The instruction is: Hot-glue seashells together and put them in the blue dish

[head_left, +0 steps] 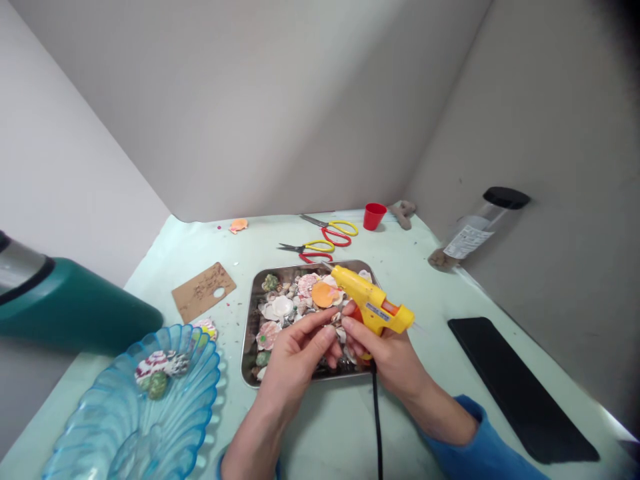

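My right hand (387, 353) is closed around the grip of a yellow hot glue gun (367, 297), whose metal nozzle points up and left above a metal tray (247, 347) of seashells. Thumb and fingers of my left hand (300, 347) are pinched close to the right fingertips. A small shell (337, 319) shows between the two hands, seemingly at my left fingertips; its details are too small to tell. Inside the tray, an orange scallop shell (324, 295) lies near the nozzle, among white, pink and green shells. A black cord (376, 420) hangs from the gun.
Behind the tray lie scissors (320, 247), more scissors (333, 227) and a red cup (374, 217). A blue shell-shaped dish (207, 413), brown card (200, 297) and green bottle (85, 307) occupy the left. A black mat (520, 387) and clear jar (473, 233) are right.
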The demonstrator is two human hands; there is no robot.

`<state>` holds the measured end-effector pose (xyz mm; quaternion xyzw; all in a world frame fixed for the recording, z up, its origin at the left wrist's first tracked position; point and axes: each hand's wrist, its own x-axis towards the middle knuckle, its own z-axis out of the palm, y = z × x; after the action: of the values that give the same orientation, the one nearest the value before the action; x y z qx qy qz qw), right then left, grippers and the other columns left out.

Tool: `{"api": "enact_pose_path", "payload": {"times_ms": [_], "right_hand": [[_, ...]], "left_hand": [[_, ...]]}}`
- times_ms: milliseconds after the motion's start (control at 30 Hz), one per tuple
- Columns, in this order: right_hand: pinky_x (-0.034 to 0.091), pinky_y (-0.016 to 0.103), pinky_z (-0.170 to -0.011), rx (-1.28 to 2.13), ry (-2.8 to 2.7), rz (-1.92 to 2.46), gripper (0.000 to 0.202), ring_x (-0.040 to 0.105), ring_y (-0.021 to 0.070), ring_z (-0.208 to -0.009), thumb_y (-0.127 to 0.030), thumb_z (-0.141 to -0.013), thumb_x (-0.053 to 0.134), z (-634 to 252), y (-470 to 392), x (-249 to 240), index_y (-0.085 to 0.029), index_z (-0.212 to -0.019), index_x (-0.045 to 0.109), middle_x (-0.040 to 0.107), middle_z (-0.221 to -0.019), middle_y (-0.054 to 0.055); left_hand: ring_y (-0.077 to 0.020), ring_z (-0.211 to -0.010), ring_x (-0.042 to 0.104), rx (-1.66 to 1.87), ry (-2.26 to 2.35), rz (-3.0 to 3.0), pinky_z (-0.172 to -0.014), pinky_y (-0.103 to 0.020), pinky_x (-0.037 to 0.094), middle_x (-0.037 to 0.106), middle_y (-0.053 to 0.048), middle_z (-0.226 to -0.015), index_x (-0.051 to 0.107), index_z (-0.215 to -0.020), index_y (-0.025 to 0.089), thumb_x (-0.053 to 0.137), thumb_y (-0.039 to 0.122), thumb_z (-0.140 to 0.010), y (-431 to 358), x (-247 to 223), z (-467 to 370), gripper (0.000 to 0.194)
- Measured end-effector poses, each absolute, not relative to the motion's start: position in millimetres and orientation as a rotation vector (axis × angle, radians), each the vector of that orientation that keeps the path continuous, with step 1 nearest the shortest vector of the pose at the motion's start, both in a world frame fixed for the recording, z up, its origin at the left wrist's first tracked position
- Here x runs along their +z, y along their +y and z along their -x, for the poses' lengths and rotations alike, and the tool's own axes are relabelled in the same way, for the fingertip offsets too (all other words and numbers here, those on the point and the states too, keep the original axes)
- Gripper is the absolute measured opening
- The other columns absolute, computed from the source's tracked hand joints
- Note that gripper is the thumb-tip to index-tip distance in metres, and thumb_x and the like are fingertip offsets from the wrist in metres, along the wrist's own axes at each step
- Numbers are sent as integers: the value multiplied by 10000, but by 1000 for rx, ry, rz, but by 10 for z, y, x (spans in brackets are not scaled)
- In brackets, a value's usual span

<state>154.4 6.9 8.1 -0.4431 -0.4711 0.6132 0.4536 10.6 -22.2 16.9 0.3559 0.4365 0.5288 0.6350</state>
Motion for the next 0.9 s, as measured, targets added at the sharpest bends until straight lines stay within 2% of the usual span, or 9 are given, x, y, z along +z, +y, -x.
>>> {"api": "enact_pose_path", "payload": {"times_ms": [100, 233, 300, 500, 667, 900], "right_hand": [[374, 232, -473, 1535, -1137, 1083, 287, 436, 92, -465, -433, -743, 728, -1531, 68, 85, -174, -777, 611, 494, -499, -63], [381, 233, -474, 1543, -1105, 1075, 284, 429, 91, -461, -434, -742, 731, -1515, 60, 81, -178, -784, 615, 500, -510, -60], [377, 233, -469, 1540, -1100, 1080, 285, 425, 92, -458, -438, -743, 728, -1512, 56, 84, -179, -785, 616, 490, -503, -63], [356, 217, -454, 1548, -1103, 1117, 312, 408, 81, -454, -451, -726, 737, -1504, 54, 102, -175, -766, 598, 467, -490, -73], [365, 213, -459, 1585, -1100, 1092, 298, 410, 78, -456, -437, -728, 739, -1498, 55, 97, -183, -779, 593, 486, -507, -72], [366, 202, -456, 1569, -1135, 1077, 243, 423, 75, -466, -390, -760, 721, -1524, 61, 71, -178, -792, 607, 489, -510, -73]], "left_hand": [[-73, -497, 478, 1202, 1022, -798, -491, -199, 376, 617, -7, -588, 713, -1087, 134, 746, 390, -734, -228, 156, -107, 437], [-42, -409, 356, 1144, 1059, -782, -401, -172, 238, 515, 44, -490, 683, -1155, 144, 720, 435, -751, -237, 151, -115, 499], [-38, -400, 339, 1139, 1076, -775, -393, -165, 218, 478, 61, -463, 681, -1158, 143, 735, 436, -732, -240, 158, -122, 520], [-62, -436, 436, 1159, 1096, -802, -408, -179, 339, 558, 32, -533, 676, -1161, 144, 784, 403, -676, -235, 172, -140, 561], [-87, -488, 494, 1234, 1111, -840, -447, -201, 412, 573, 16, -556, 723, -1060, 140, 750, 392, -719, -231, 178, -151, 424], [-85, -496, 514, 1279, 1093, -852, -462, -204, 453, 582, 13, -599, 739, -996, 143, 749, 340, -725, -229, 194, -165, 335]]}}
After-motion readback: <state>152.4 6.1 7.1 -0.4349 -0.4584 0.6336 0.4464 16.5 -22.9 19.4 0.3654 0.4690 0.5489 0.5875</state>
